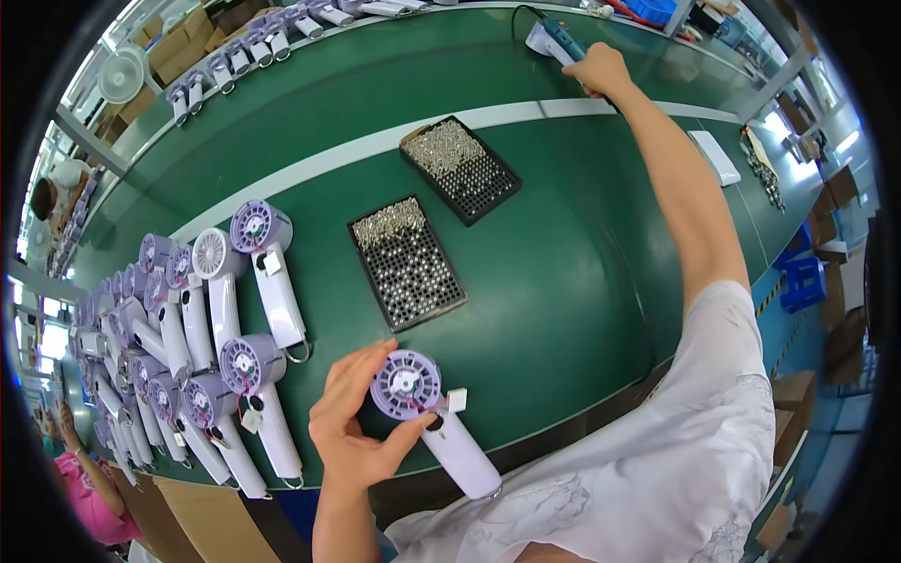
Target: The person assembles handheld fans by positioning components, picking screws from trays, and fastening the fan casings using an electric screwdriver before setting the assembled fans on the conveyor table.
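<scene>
My left hand (361, 422) is closed around the round purple head of a handheld fan (465, 460), near the front edge of the table. The fan's white handle slants down to the right. A small white connector (456, 401) on thin wires sticks out beside its neck. My right arm stretches to the far right, where my right hand (599, 71) grips a teal electric screwdriver (565, 40) with a dark cord. A white piece (542, 41) sits against the screwdriver. Two black trays (434, 314) (496, 192) hold many small silver screws, partly heaped, between my hands.
A crowd of similar purple and white fans (272, 427) covers the left of the green table (554, 253). More fans (253, 47) line the far edge. A white block (715, 158) lies at right. Another person in a pink top (94, 497) is at lower left.
</scene>
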